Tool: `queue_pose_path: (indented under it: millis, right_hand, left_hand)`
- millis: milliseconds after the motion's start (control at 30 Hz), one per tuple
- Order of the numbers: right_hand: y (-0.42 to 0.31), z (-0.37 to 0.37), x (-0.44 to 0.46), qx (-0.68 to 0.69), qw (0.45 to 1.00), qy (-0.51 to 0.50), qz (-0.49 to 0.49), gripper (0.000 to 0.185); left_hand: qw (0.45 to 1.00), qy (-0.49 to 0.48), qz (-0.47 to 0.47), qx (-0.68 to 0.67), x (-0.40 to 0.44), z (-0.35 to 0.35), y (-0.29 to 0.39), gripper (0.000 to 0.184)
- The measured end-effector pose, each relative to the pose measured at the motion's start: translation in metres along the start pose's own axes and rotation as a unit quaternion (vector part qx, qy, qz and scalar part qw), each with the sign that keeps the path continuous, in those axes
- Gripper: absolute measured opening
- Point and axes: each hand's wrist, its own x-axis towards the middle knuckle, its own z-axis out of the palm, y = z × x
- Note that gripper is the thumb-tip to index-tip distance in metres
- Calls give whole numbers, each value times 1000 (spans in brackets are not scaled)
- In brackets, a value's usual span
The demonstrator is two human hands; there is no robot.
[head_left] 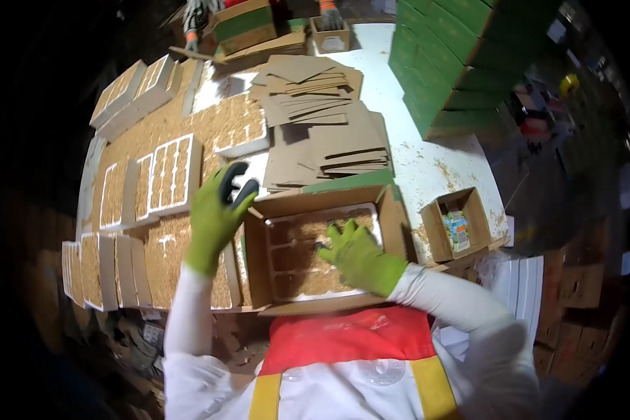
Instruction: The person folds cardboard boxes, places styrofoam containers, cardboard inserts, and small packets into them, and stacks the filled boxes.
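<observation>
In front of me stands an open cardboard box [254,241] with a white tray [376,222] inside it. The tray is divided into compartments filled with tan, shaving-like material [301,259]. My right hand [364,259], in a green glove with dark fingertips, reaches into the box with fingers spread over the tan material; whether it presses on it I cannot tell. My left hand [220,213], gloved the same way, is raised by the box's upper left corner. Its fingers are apart and curved, with nothing visible between them.
More white trays [171,173] of tan material lie and stand at left. Beyond the box are stacked cardboard sheets [339,140]. Green boxes [455,70] rise at the back right, and a small box [441,227] holds colourful packets [457,229]. Across the table, another person's gloved hand [331,17] touches a small box.
</observation>
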Motion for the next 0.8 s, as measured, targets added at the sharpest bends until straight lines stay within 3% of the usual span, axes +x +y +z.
queue_pose_path:
  millis: [33,67,100,167,200,233,267,300,333,367,433,500,567,633,700,733,800]
  right_hand:
    - [-4,5,2,-19,1000,15,14,71]
    - [1,-7,2,71,997,-11,14,67]
    - [3,-18,-7,103,993,43,25,62]
    - [22,-20,-35,145,933,329,16,60]
    - [40,-29,-56,236,892,384,26,55]
    - [62,-31,-77,316,839,441,32,50]
    - [79,-17,-98,372,793,472,103,45]
    - [101,-3,-123,449,711,524,138,39]
    - [118,25,-150,481,679,446,330,36]
    - [146,81,-169,451,627,509,380,39]
    - [180,150,-207,214,746,301,554,38]
    - [187,138,-192,204,776,182,569,29]
    - [208,201,-174,126,800,28,586,29]
    - [208,227,-167,80,804,-18,589,28]
    - [210,216,-162,54,806,56,586,25]
    - [209,210,-169,77,809,64,579,28]
    - [197,161,-179,119,793,121,585,31]
  left_hand:
    - [998,-49,30,-1,36,17,9,43]
    - [986,-120,95,60,68,41,9,45]
    - [961,-194,160,118,95,73,5,48]
    - [901,-217,312,210,140,147,-18,58]
    - [885,-248,323,227,157,176,-17,68]
    - [870,-204,388,227,171,212,-36,79]
    - [868,-207,377,247,177,233,-41,79]
    - [866,-211,364,269,181,251,-47,78]
    - [860,-308,312,262,189,269,-67,78]
    - [851,-247,366,284,184,279,-82,67]
    - [859,-288,310,287,178,276,-88,39]
    - [848,-249,369,287,179,248,-89,18]
    - [896,-224,295,244,171,216,-73,15]
    - [916,-226,256,210,160,196,-80,12]
    - [942,-230,179,165,145,182,-71,19]
    - [948,-263,122,134,143,178,-72,40]
    - [959,-273,11,71,149,183,-80,51]
